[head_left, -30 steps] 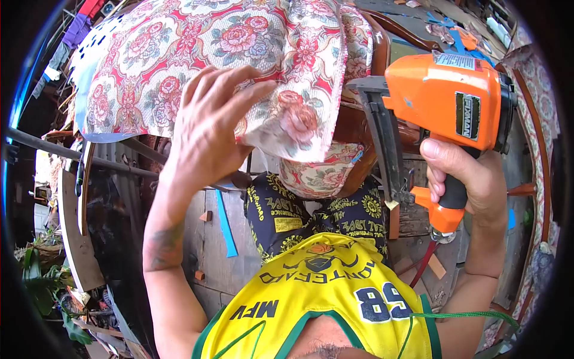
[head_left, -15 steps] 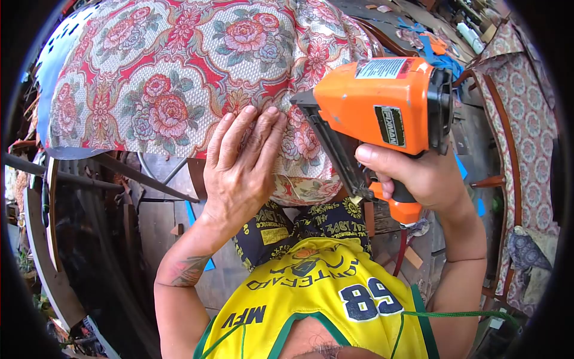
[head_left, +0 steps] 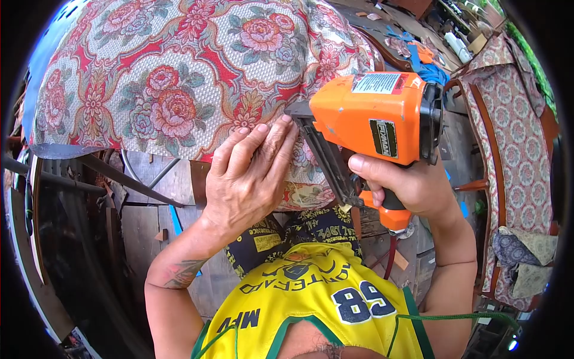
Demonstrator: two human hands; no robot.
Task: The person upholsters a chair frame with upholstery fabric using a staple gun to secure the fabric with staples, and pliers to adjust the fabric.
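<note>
A floral upholstery fabric [head_left: 173, 107], cream and red with rose bunches, is draped over a padded piece in front of me. My left hand [head_left: 246, 173] presses on it near its front edge, fingers stretched out side by side. The grip of an orange pneumatic staple gun [head_left: 353, 110] is wrapped in my right hand [head_left: 409, 182], thumb along the side. The gun's dark nose rests right at the fabric, beside my left index fingertip. Its black magazine slants down toward my lap.
A dark red air hose [head_left: 390, 257] runs down from the gun's handle. At the right stands a wood-framed seat [head_left: 526, 161] in similar floral fabric, with a grey cloth [head_left: 511, 248] on it. Blue strips [head_left: 427, 72] and scraps lie behind on the wooden floor [head_left: 143, 227].
The staple gun's nose has come slightly left and down, closer to my left fingertips. My left hand has slid a little right along the fabric. The whole view has shifted slightly.
</note>
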